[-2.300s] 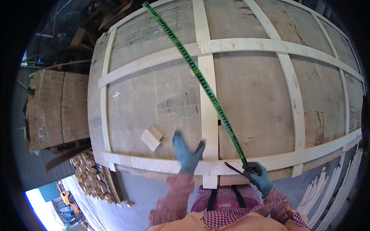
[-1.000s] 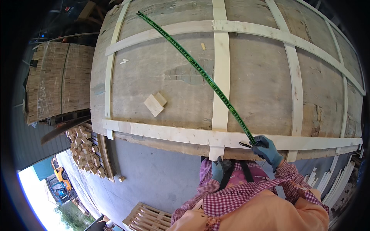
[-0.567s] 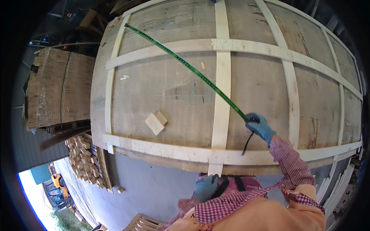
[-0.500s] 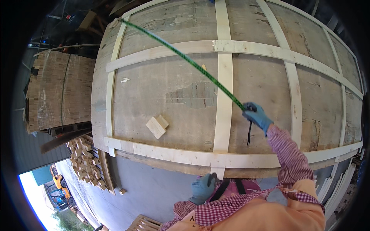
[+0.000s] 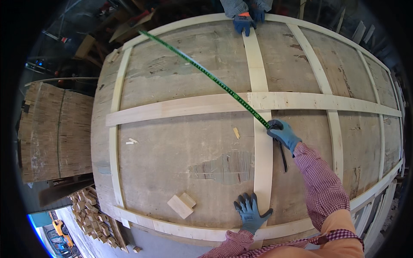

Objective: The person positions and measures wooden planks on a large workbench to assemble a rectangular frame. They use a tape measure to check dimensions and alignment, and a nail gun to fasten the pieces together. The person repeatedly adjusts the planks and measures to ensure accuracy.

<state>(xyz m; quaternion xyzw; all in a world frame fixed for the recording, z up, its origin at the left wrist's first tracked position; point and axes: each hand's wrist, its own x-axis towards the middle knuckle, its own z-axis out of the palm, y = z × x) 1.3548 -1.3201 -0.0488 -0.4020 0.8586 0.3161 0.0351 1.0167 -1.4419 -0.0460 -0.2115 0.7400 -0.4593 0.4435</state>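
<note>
My right hand [image 5: 285, 134], in a blue-grey glove, is closed on a tape measure, whose case is mostly hidden by the fingers. The green blade [image 5: 215, 77] stretches from it toward the far left, passing above the slats. A black strap [image 5: 282, 157] hangs below that hand. My left hand [image 5: 251, 213], gloved alike, rests with spread fingers beside and partly on a pale upright slat [image 5: 263, 165], near the frame's near edge. The slats form a grid over a large worn plywood sheet [image 5: 150, 167].
Two wood blocks [image 5: 180, 205] and small wood chips [image 5: 132, 141] lie on the sheet. A co-worker's gloved hand [image 5: 243, 23] touches the far end of the middle slat. A wrapped wood stack [image 5: 53, 133] and a pile of offcuts [image 5: 92, 215] stand left.
My left hand has moved forward from the near edge and spread out on the sheet. The view has shifted farther over the frame. A co-worker's hands now show at the far edge.
</note>
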